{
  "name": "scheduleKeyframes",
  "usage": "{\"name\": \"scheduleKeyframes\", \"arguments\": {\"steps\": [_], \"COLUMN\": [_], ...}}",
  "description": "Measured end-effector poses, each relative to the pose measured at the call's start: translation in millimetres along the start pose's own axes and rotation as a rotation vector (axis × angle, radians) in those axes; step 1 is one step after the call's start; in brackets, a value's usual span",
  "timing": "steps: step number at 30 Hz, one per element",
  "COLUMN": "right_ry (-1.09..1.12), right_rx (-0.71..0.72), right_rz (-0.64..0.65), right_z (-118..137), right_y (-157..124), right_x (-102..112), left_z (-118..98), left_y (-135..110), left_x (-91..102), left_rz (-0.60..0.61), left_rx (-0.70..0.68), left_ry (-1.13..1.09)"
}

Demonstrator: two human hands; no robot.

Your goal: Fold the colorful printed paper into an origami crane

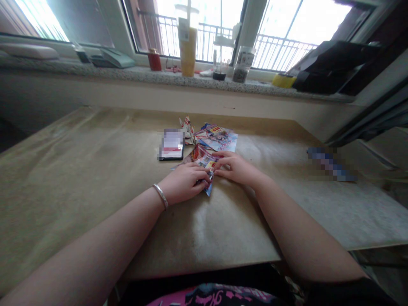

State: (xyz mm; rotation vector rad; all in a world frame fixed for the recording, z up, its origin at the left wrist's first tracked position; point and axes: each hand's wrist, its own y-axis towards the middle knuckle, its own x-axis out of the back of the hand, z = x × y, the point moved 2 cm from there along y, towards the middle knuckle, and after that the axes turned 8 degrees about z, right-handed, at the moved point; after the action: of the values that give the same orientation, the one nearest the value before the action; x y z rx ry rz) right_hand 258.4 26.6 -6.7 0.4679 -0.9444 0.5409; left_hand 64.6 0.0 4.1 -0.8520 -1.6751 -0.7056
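View: head cam, looking fwd and down.
L hand: fingers curled down tight onto the folded paper, knuckles up. It pins the near part; a blue corner pokes out just below the fingers.
R hand: fingers closed, tips pinched on the paper's R edge. Tips nearly meet the L hand's fingertips.
Folded paper: glossy, multicolour print (red, blue, pink). Lies flat on the table at centre, under and betw. both hands, mostly covered by them.
Bracelet: thin silver band on the L wrist.
Loose sheet: same kind of colour print, flat, just behind the folded paper, touching or overlapping it; can't tell which.
Small folded piece: crumpled or creased print, at the sheet's L far corner.
Phone: dark slab w/ blurred face, just L of the papers, near the L hand but apart.
Blurred item: bluish, flat on the table, well R of the hands.
Sill: speckled stone ledge under the windows, behind the table.
On sill: tall cup w/ yellow drink, red container to its L, clear jar to its R, yellow lump farther R.
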Motion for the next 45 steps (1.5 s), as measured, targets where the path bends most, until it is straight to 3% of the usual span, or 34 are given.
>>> {"name": "scheduleKeyframes", "arguments": {"steps": [10,20,26,41,45], "right_ry": [-0.047,-0.048,-0.035,-0.041,-0.057], "right_rx": [-0.111,-0.337,-0.229,-0.233,-0.238], "right_rz": [-0.135,-0.159,-0.080,-0.175,-0.148], "right_z": [1.3,2.1,-1.5,-1.4,1.2], "right_y": [3.1,4.2,4.4,6.2,3.6], "right_x": [-4.0,-6.5,-6.1,-6.0,-1.7], "left_z": [0.5,1.9,5.1,4.4,5.0], "left_y": [0.9,1.3,1.5,2.1,1.9], "left_x": [0.9,-0.6,-2.8,-1.6,-2.7], "left_rz": [0.012,0.025,0.017,0.025,0.024], "left_rx": [0.025,0.044,0.032,0.034,0.038], "left_ry": [-0.050,-0.045,-0.050,-0.059,-0.047]}}
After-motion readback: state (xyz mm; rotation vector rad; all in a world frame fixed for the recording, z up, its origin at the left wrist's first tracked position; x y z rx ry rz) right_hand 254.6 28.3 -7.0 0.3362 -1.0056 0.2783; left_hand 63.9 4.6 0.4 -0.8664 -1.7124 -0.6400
